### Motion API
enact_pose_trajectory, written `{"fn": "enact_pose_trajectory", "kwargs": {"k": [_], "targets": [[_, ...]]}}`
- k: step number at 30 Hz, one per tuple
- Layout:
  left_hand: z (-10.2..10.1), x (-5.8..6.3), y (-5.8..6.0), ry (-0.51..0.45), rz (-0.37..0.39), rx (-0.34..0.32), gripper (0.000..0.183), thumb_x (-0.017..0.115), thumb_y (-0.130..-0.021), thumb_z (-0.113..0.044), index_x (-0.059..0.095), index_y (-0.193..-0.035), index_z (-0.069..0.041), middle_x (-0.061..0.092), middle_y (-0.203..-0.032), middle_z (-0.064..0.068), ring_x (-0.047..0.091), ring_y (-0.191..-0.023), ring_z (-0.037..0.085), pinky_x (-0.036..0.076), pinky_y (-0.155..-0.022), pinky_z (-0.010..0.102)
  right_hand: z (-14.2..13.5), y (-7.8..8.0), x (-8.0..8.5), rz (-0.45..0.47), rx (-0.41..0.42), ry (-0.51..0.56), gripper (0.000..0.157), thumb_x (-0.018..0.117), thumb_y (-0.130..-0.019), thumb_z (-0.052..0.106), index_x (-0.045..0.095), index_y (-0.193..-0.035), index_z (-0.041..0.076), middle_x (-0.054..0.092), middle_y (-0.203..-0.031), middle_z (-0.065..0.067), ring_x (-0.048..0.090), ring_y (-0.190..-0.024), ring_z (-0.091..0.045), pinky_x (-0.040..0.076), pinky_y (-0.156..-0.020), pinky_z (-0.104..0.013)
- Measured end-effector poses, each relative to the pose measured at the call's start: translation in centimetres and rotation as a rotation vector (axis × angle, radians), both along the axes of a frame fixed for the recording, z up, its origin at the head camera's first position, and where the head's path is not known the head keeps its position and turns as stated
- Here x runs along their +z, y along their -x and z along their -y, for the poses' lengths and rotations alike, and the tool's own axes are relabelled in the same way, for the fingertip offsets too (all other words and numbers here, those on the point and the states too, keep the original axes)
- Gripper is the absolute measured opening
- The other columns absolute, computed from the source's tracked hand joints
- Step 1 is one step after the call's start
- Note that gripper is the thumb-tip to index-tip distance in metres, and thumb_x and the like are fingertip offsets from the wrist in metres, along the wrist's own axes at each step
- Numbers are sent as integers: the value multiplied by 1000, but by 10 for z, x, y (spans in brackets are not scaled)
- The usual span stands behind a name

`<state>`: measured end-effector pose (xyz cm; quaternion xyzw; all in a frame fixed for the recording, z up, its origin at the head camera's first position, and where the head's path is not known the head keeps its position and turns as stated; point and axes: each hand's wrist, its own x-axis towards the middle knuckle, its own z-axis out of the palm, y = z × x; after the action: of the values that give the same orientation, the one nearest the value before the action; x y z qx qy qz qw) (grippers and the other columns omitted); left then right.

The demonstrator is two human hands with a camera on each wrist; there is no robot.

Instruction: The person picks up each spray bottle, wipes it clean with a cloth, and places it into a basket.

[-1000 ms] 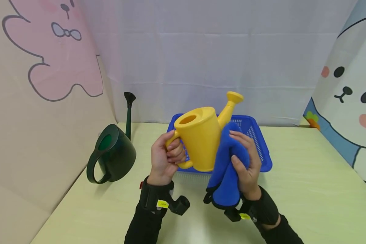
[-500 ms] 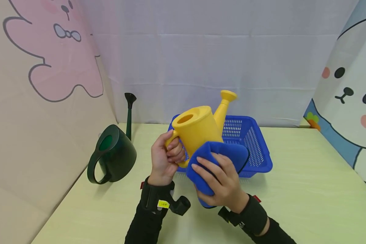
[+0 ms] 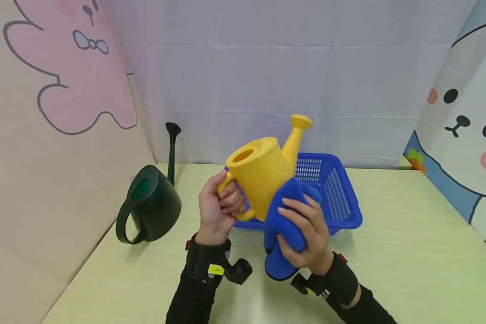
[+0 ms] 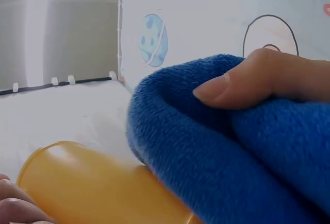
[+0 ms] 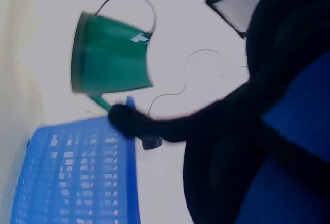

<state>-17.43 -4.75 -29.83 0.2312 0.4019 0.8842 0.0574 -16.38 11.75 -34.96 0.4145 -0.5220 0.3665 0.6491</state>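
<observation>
My left hand (image 3: 218, 209) grips the handle of a yellow watering can (image 3: 263, 175), holding it raised and tilted, spout up to the right. A bunched blue cloth (image 3: 285, 225) with dark edging is in my right hand (image 3: 308, 234), fingers spread over it and thumb pressed into its fold. The cloth lies against the lower right side of the can. In the left wrist view the fluffy blue cloth (image 4: 206, 147) overlaps the yellow can (image 4: 93, 188), and the right thumb sinks into it. Dark edging of the cloth fills much of the right wrist view.
A blue perforated basket (image 3: 350, 204) stands on the table behind the raised can. To the left is a dark green watering can (image 3: 162, 207) with a long spout. The pale table (image 3: 409, 252) meets cloth walls at its back and left.
The right hand has swept the cloth from the can's right side down across its lower front, then back toward the lower right. The yellow can has risen and shifted slightly left.
</observation>
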Motion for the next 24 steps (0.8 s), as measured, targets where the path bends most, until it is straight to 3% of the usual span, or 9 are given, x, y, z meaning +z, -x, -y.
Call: {"fn": "enact_pose_trajectory", "kwargs": {"k": [6, 9, 12, 14, 17, 20, 24], "targets": [[4, 2, -2, -23, 3, -31, 42, 21, -94, -25, 27, -53, -16, 22, -43, -5, 20, -33, 9, 11, -38, 23, -9, 1, -5, 250, 305, 256, 30, 47, -74, 10, 58, -94, -10, 62, -106, -12, 55, -99, -26, 45, -86, -29], [5, 3, -2, -40, -9, -62, 42, 20, -94, -24, 27, -53, -15, 21, -43, -4, 21, -32, 9, 11, -37, 23, -13, 3, -6, 335, 392, 352, 33, 41, -74, 4, 58, -99, -10, 62, -108, -11, 54, -100, -27, 47, -84, -27], [7, 2, -2, -48, -26, -85, 42, 19, -94, -24, 26, -54, -15, 21, -43, -4, 22, -32, 9, 10, -37, 23, -15, 5, -7, 379, 415, 390, 35, 39, -74, 2, 57, -101, -9, 61, -108, -11, 52, -102, -28, 46, -85, -28], [8, 2, -1, -50, -26, -94, 42, 18, -94, -24, 26, -54, -15, 20, -43, -4, 22, -32, 9, 10, -37, 23, -13, 4, -7, 366, 381, 388, 34, 39, -74, 2, 57, -101, -10, 61, -108, -11, 53, -101, -28, 46, -85, -27], [9, 1, 0, -51, -18, -106, 42, 18, -94, -24, 26, -54, -15, 20, -44, -4, 22, -32, 9, 10, -37, 22, -8, -1, -5, 284, 253, 347, 31, 44, -74, 8, 56, -96, -11, 62, -106, -11, 53, -99, -26, 45, -86, -28], [9, 1, 0, -52, -3, -113, 42, 19, -94, -24, 26, -54, -15, 20, -44, -4, 21, -32, 9, 11, -37, 22, 0, -6, 0, 123, 79, 263, 31, 50, -76, 19, 57, -88, -9, 62, -98, -14, 54, -95, -27, 44, -87, -30], [9, 1, 1, -54, -2, -110, 42, 19, -94, -24, 25, -54, -15, 20, -43, -4, 21, -32, 9, 10, -37, 22, 6, -7, 4, -101, -127, 66, 32, 52, -76, 28, 59, -83, -2, 60, -87, -18, 54, -86, -32, 44, -87, -35]]}}
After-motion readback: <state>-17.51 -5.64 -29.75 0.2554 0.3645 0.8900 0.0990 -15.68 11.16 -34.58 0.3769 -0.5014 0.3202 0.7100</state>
